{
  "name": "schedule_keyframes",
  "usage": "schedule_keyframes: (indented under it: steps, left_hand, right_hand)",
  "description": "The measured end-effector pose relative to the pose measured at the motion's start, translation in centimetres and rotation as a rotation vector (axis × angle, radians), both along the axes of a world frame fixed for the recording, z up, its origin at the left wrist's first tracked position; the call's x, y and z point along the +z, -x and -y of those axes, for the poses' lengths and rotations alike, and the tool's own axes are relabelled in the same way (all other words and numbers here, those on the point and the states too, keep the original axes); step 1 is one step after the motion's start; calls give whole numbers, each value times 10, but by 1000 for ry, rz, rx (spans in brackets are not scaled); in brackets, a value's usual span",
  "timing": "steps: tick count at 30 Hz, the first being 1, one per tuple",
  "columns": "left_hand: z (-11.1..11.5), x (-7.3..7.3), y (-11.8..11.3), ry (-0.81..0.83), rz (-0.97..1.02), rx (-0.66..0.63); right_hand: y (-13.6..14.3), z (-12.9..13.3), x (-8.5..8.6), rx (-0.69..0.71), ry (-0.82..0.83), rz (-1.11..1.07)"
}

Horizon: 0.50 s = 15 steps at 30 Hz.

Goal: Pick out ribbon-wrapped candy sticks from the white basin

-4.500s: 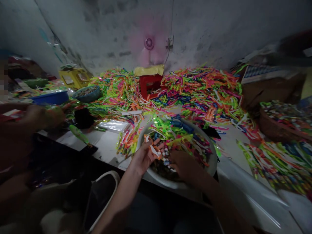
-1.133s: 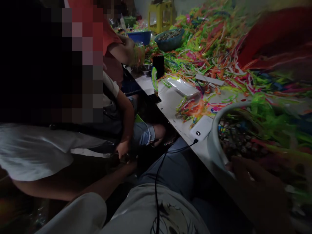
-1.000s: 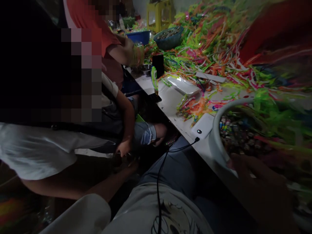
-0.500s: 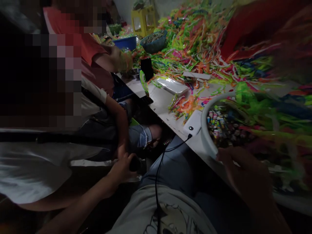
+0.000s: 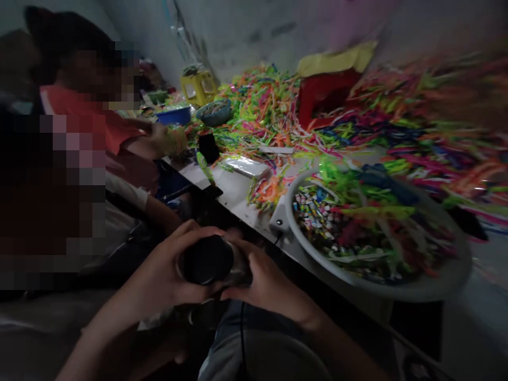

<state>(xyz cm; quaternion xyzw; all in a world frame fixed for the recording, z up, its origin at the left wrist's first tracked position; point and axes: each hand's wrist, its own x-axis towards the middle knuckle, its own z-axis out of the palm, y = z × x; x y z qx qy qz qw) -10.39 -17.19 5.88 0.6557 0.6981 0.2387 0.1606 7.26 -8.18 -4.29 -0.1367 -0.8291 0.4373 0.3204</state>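
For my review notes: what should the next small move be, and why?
Perhaps a gentle twist of the round, black, cap-like end: the left hand curls around it, while the right hand grips the dark cylindrical container farther along.

A smooth, matt black finish is shown by the round end of the container (image 5: 209, 260). Smooth plastic is seen in the basin (image 5: 294, 233) and yellow stool (image 5: 197, 95), glossy film on the packet (image 5: 246, 166).
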Motion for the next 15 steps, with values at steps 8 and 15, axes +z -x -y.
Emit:
schedule_keyframes:
  steps: [8, 15]
  left_hand:
    - [-26, -33, -47, -65, 105, -216]
    - [-30, -76, -68, 108, 142, -237]
  right_hand:
    - [-27, 11, -48, -188, 231, -90]
    - [-49, 35, -84, -230, 338, -105]
